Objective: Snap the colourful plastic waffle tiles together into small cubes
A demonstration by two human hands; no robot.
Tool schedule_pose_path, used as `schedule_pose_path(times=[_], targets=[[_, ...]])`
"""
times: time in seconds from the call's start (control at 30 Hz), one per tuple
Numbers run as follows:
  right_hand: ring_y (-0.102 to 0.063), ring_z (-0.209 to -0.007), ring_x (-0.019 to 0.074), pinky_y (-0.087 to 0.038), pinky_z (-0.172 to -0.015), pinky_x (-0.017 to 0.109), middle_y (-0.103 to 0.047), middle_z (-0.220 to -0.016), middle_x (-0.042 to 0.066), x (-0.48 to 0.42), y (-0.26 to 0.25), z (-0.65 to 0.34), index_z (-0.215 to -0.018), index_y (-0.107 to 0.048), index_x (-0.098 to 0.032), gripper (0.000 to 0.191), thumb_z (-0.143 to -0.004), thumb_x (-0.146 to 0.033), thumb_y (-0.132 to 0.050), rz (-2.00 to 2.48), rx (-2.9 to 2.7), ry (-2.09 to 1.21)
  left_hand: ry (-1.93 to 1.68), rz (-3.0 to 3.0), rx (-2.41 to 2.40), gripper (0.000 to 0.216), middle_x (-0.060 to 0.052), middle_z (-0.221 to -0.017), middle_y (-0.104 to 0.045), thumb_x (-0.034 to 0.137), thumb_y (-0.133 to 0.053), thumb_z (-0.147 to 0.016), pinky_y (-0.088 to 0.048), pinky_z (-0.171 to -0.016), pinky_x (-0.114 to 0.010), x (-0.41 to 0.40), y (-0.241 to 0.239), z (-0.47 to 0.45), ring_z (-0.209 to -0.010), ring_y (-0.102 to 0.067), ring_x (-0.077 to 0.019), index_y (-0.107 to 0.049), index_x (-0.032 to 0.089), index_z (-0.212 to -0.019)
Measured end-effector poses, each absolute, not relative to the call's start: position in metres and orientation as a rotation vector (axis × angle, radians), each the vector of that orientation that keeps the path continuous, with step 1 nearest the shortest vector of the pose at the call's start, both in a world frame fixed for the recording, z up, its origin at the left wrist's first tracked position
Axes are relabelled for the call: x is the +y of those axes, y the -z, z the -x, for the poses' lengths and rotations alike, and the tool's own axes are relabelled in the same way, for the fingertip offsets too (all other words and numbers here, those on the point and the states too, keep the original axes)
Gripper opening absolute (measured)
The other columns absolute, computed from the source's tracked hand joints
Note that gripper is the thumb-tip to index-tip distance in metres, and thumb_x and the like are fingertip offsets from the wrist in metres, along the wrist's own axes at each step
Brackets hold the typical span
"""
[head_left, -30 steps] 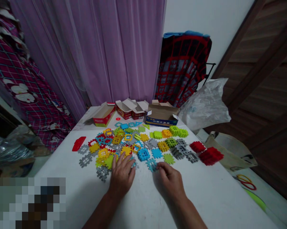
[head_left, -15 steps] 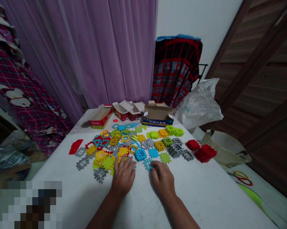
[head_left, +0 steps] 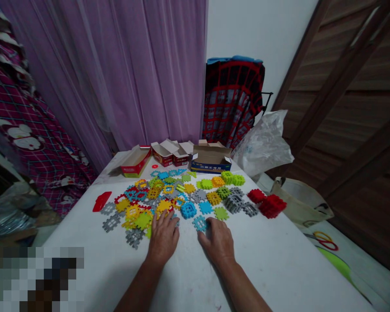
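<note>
My left hand (head_left: 164,237) lies over the near edge of a loose spread of notched plastic tiles, its fingers stretched out and apart. The fingertips touch or hover just above a yellow tile (head_left: 164,206) and its neighbours. My right hand (head_left: 218,242) is curled, with thumb and index finger at the right edge of a light blue openwork tile (head_left: 200,223) that lies flat; its other fingers are partly hidden. Beyond it are a blue stack (head_left: 188,210), a solid blue tile (head_left: 206,207) and a lime green tile (head_left: 221,213).
Sorted stacks stand to the right: red (head_left: 272,206), grey (head_left: 233,203) and lime green (head_left: 227,177). Along the back of the white table (head_left: 188,277) are a blue open box (head_left: 211,165) and a red one (head_left: 136,162). A cloth bag (head_left: 301,199) stands beside the right edge.
The view has shifted slightly. My right thumb has moved out from the index finger towards the near side of the light blue tile. My left hand stays over the spread tiles.
</note>
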State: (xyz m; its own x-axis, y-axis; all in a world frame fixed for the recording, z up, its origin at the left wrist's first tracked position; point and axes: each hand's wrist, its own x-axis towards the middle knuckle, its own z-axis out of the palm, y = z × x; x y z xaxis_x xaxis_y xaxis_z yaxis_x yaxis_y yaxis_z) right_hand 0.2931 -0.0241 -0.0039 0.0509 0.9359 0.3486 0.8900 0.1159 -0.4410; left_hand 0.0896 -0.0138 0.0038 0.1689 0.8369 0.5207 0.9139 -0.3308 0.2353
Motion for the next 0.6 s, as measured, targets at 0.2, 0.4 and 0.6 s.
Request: schedule_pose_path(times=[0.2, 0.4, 0.6], targets=[[-0.060, -0.097, 0.0271, -0.043, -0.084, 0.038, -0.067, -0.099, 0.009, -0.026, 0.005, -0.296, -0.109, -0.058, -0.019, 0.033, -0.079, -0.031, -0.061, 1.766, -1.729, -0.100, 0.895, 2.239, -1.694, 0.032, -0.009, -0.131, -0.065, 0.021, -0.051, -0.089, -0.031, -0.115, -0.056, -0.015, -0.001, -0.088, -0.129, -0.052, -0.0298, -0.067, 0.021, -0.117], [-0.059, -0.095, 0.0263, -0.042, -0.082, 0.037, -0.066, -0.097, 0.008, -0.028, 0.004, -0.296, -0.100, -0.060, -0.021, 0.022, -0.080, -0.030, -0.062, 1.753, -1.808, -0.058, 0.907, 2.129, -1.765, 0.034, -0.012, -0.130, -0.065, 0.022, -0.055, -0.087, -0.030, -0.114, -0.058, -0.014, 0.004, -0.086, -0.127, -0.054, -0.0313, -0.067, 0.021, -0.119], [-0.058, -0.095, 0.0248, -0.041, -0.080, 0.035, -0.066, -0.095, 0.006, -0.028, 0.003, -0.295, -0.092, -0.062, -0.023, 0.015, -0.079, -0.032, -0.064, 1.712, -1.858, -0.057, 0.922, 2.132, -1.772, 0.032, -0.012, -0.130, -0.066, 0.020, -0.051, -0.090, -0.031, -0.113, -0.056, -0.014, 0.007, -0.085, -0.125, -0.056, -0.0292, -0.067, 0.022, -0.118]])
